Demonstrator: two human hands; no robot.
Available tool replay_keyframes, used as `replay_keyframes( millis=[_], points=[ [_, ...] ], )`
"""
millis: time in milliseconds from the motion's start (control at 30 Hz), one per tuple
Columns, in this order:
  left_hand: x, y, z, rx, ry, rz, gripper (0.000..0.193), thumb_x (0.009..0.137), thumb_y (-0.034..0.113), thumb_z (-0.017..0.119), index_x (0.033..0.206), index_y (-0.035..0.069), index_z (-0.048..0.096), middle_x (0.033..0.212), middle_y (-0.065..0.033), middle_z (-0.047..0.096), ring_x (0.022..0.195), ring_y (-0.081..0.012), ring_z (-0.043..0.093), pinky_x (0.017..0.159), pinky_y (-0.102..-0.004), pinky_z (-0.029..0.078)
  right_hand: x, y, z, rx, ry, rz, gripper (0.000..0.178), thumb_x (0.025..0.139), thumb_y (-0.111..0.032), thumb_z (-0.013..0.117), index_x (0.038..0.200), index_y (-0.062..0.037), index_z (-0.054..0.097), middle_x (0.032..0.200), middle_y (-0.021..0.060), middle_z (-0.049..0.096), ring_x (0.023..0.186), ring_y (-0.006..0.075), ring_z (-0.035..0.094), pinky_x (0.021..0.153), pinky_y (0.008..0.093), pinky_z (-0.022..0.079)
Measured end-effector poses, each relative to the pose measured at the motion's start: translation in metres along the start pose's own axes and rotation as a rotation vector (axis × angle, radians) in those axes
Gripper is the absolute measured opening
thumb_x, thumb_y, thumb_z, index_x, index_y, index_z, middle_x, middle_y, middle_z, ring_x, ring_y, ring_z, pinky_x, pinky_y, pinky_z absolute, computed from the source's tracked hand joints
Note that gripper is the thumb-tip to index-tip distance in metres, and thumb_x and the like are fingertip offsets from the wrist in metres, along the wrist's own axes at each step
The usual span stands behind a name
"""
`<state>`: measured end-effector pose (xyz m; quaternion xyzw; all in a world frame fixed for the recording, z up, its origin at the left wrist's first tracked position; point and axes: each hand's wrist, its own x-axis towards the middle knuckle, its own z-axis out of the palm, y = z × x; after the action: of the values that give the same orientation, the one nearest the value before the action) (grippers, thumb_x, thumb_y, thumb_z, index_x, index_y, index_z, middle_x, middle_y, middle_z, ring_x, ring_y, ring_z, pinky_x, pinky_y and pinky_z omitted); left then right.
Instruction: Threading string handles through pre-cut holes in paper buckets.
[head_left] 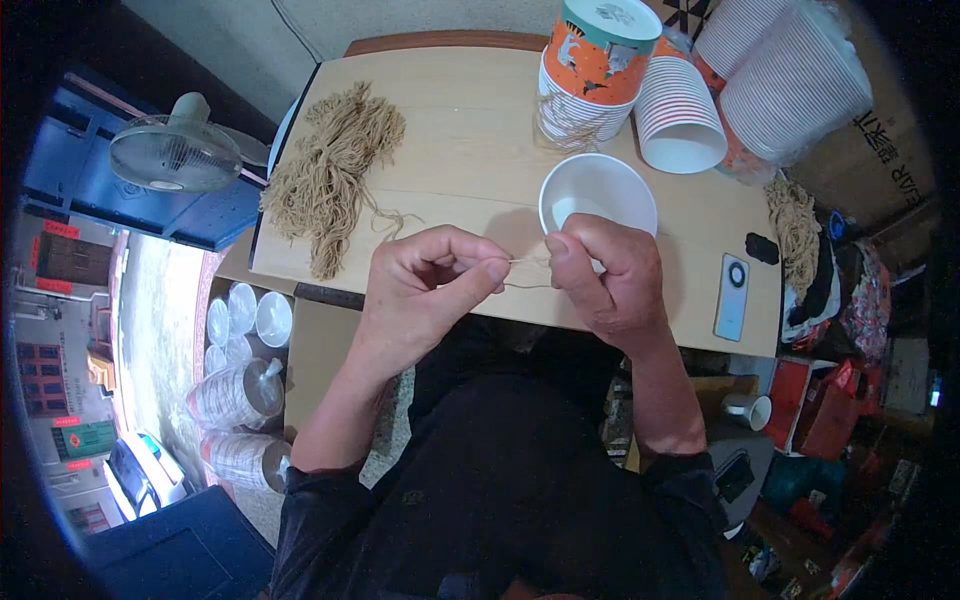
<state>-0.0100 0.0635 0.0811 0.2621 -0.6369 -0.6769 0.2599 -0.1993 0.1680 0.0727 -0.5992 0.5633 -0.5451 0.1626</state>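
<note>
A thin tan string [528,286] stretches between my two hands over the table's front edge. My left hand [418,290] pinches one end of it between thumb and fingertips. My right hand [615,278] is closed on the other side, thumb pressed against the curled fingers. Just behind the right hand lies a white paper bucket [585,180], its open mouth partly hidden by that hand. A loose heap of tan strings [335,180] covers the table's left side, and a few strands trail from it toward my left hand.
Behind the bucket stands an orange and green printed bucket [600,65] on stacked white ones. More nested paper buckets [795,80] fill the back right. A phone [732,297] and a black object [762,248] lie on the right. A fan [178,150] stands at the left.
</note>
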Motion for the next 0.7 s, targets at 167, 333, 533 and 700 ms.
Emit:
replay_keyframes(
  millis=[167,333,533,700],
  points=[
    [0.004,-0.014,0.002,-0.074,0.064,0.002,0.007,0.094,0.003,0.071,0.099,-0.001,0.073,0.087,-0.0047,0.073,0.078,-0.0069,0.066,0.076,-0.0220,0.054,-0.009,0.008,0.004,0.417,0.282,0.297,0.028,0.101,-0.018,0.059,0.082,0.0021,0.062,0.069,0.0046,0.061,0.064,0.0129,0.059,0.059,0.0301,0.047],
    [0.014,-0.034,0.013,-0.452,0.234,-0.076,0.012,0.098,0.011,0.068,0.103,0.000,0.071,0.090,-0.0079,0.073,0.083,-0.0121,0.069,0.083,-0.0270,0.057,-0.032,0.031,0.042,0.111,0.384,0.077,0.011,0.097,-0.005,0.060,0.090,0.0021,0.062,0.081,0.0087,0.063,0.073,0.0175,0.063,0.068,0.0293,0.051],
    [0.016,-0.049,0.031,-0.731,0.219,-0.088,0.015,0.100,0.013,0.065,0.109,0.002,0.070,0.100,-0.0062,0.072,0.092,-0.0125,0.068,0.087,-0.0279,0.056,-0.011,0.019,0.066,0.195,0.404,0.110,0.019,0.094,-0.003,0.065,0.112,0.0022,0.067,0.115,0.0180,0.066,0.099,0.0227,0.067,0.087,0.0299,0.053],
    [0.018,-0.053,0.038,-0.732,0.148,-0.112,0.020,0.102,0.014,0.061,0.116,0.002,0.069,0.108,-0.0058,0.072,0.097,-0.0109,0.066,0.089,-0.0272,0.053,-0.005,0.024,0.060,0.436,0.346,0.189,0.018,0.096,-0.003,0.065,0.113,0.0036,0.068,0.114,0.0140,0.068,0.101,0.0185,0.066,0.089,0.0290,0.053]
  ],
)
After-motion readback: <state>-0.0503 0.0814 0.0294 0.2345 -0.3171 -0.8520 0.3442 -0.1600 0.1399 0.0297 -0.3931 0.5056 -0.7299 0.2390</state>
